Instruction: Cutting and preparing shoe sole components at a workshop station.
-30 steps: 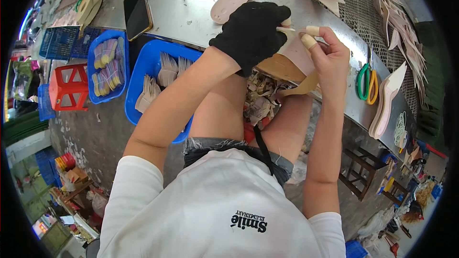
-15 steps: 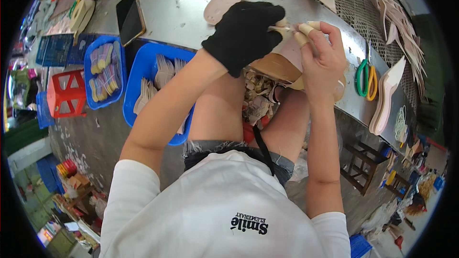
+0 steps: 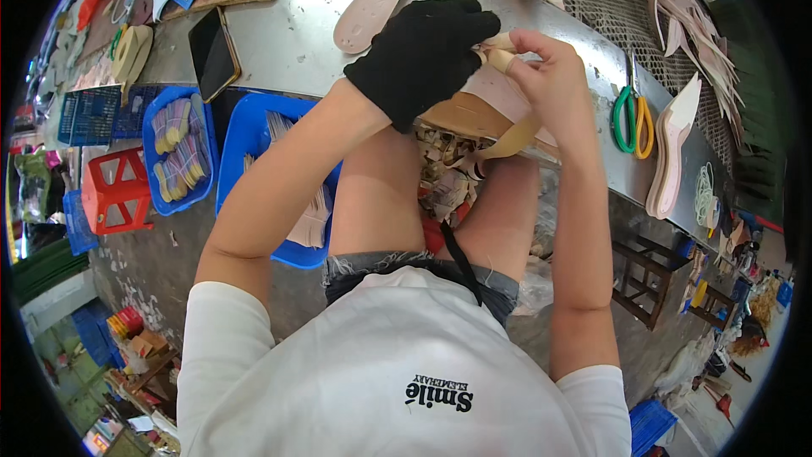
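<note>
My left hand [image 3: 427, 59], in a black glove, is closed at the fingertips above the table's near edge. Bare except for beige covers on some fingertips, my right hand [image 3: 550, 76] pinches right against it. Between them is something small and pale that I cannot make out. Below the fingers lies a pale pink sheet piece [image 3: 506, 91] over a brown board [image 3: 469, 114] at the edge. A beige strip [image 3: 514, 137] hangs in a curve under my right hand; its upper end is hidden.
Pink cut pieces [image 3: 372, 17] lie beyond my hands on the metal table [image 3: 292, 21]. To the right are scissors [image 3: 633, 118] and a stack of pieces [image 3: 672, 148]. Left are a phone [image 3: 213, 52], blue baskets [image 3: 228, 161] and a red stool [image 3: 118, 190]. Scraps [image 3: 444, 169] fill the space between my knees.
My right hand has turned and its fingers have closed in against the glove. The beige strip now hangs further out below it. The whole view has shifted slightly.
</note>
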The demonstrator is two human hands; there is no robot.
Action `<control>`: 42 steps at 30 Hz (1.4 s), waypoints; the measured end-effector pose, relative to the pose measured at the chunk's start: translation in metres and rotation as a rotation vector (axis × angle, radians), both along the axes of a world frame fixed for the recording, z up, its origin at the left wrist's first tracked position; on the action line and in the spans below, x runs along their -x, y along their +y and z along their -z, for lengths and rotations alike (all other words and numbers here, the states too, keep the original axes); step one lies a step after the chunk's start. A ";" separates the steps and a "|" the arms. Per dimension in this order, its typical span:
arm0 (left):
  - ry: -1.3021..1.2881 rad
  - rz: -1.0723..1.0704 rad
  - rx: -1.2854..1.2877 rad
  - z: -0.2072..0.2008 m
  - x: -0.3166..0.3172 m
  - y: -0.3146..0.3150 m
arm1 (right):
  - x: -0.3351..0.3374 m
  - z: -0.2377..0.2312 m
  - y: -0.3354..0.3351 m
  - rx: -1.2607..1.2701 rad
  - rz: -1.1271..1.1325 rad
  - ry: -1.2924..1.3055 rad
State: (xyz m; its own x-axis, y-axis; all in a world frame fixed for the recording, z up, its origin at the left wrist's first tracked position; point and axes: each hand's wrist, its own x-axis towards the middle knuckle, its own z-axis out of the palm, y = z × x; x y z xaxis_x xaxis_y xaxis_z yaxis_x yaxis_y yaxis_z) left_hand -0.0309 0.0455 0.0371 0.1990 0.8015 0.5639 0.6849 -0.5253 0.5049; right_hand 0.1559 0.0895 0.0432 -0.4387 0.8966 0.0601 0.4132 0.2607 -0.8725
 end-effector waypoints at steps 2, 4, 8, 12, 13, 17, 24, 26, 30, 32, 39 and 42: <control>0.154 0.038 0.012 0.004 0.000 0.004 | -0.012 -0.008 0.007 0.332 0.003 0.091; 0.184 0.039 0.027 0.002 0.000 -0.001 | -0.024 -0.014 0.007 0.373 0.013 0.135; 0.223 0.079 0.028 -0.002 -0.002 -0.001 | -0.024 0.003 -0.015 -0.088 0.121 0.028; 0.327 0.084 0.015 -0.002 -0.005 -0.001 | -0.012 0.010 -0.029 -0.338 0.157 -0.052; 0.351 0.125 -0.004 -0.004 -0.006 0.001 | -0.010 0.010 -0.031 -0.369 0.183 -0.141; 0.456 0.137 -0.134 0.008 -0.012 0.013 | -0.006 0.002 -0.037 -0.465 0.181 -0.334; 0.554 0.188 -0.008 -0.010 -0.040 0.027 | -0.049 -0.009 -0.020 -0.400 0.102 -0.355; 0.280 0.265 -0.070 0.015 -0.041 0.028 | -0.060 -0.029 -0.004 0.284 -0.046 -0.298; 0.209 0.269 0.158 0.002 -0.045 0.017 | -0.098 -0.018 -0.013 0.067 -0.079 -0.144; 0.246 0.269 0.147 -0.002 -0.047 0.018 | -0.109 -0.002 -0.017 -0.152 -0.083 -0.138; 0.394 0.213 -0.037 -0.003 -0.064 0.003 | -0.115 0.014 -0.024 -0.373 -0.132 -0.183; 0.531 0.197 -0.110 -0.011 -0.073 0.000 | -0.114 0.008 -0.028 -0.464 -0.196 -0.282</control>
State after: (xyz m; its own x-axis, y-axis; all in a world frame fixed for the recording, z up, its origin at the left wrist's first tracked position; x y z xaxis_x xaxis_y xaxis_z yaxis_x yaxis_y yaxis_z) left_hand 0.0425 0.0458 0.0483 0.6172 0.6630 0.4237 0.7133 -0.6987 0.0542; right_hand 0.2694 0.0611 0.0350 -0.6503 0.7045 0.2841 0.5188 0.6851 -0.5114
